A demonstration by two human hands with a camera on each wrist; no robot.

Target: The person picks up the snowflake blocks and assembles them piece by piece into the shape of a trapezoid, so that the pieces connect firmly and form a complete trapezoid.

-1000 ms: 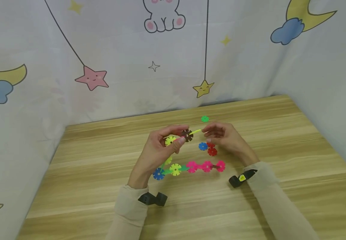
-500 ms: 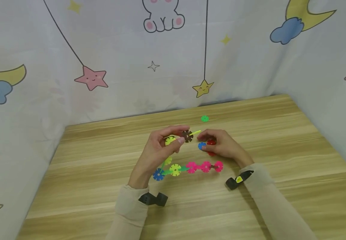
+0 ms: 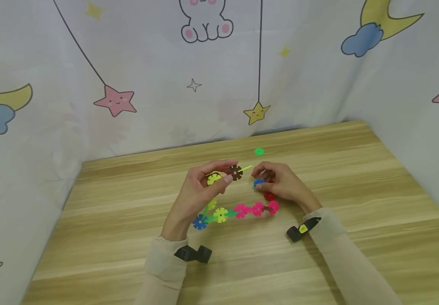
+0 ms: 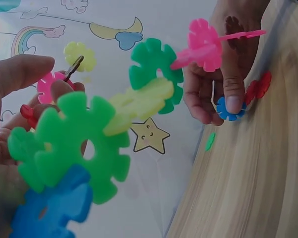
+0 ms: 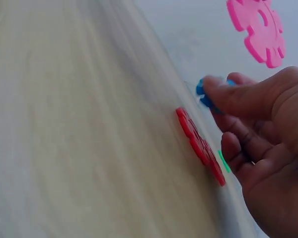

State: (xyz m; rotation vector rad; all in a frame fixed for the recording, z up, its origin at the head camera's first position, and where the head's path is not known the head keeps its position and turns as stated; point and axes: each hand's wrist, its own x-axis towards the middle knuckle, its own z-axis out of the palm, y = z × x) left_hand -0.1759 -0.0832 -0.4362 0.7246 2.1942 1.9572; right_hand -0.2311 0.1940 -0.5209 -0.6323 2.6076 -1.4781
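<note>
My left hand (image 3: pixel 200 184) holds up a chain of interlocking snowflake discs, its fingers and thumb at the end near the brown disc (image 3: pixel 236 172). A yellow disc, seen edge-on, sticks out from that brown one toward the right. Lower down, the chain runs from a blue corner disc (image 3: pixel 200 221) through green and yellow to several pink discs (image 3: pixel 258 209). In the left wrist view a large green disc (image 4: pixel 79 144) fills the foreground. My right hand (image 3: pixel 284 182) pinches a loose blue snowflake disc (image 5: pixel 206 96) between thumb and fingers, apart from the chain.
Red snowflake discs (image 5: pixel 201 144) lie on the wooden table (image 3: pixel 120 245) just under my right hand. Farther back is a green disc (image 3: pixel 259 151). A white curtain (image 3: pixel 158 84) with printed stars and moons stands behind the table and along its sides.
My right hand has left the chain's yellow end, come down and taken the blue disc from beside the red ones. My left hand and the chain have barely moved.
</note>
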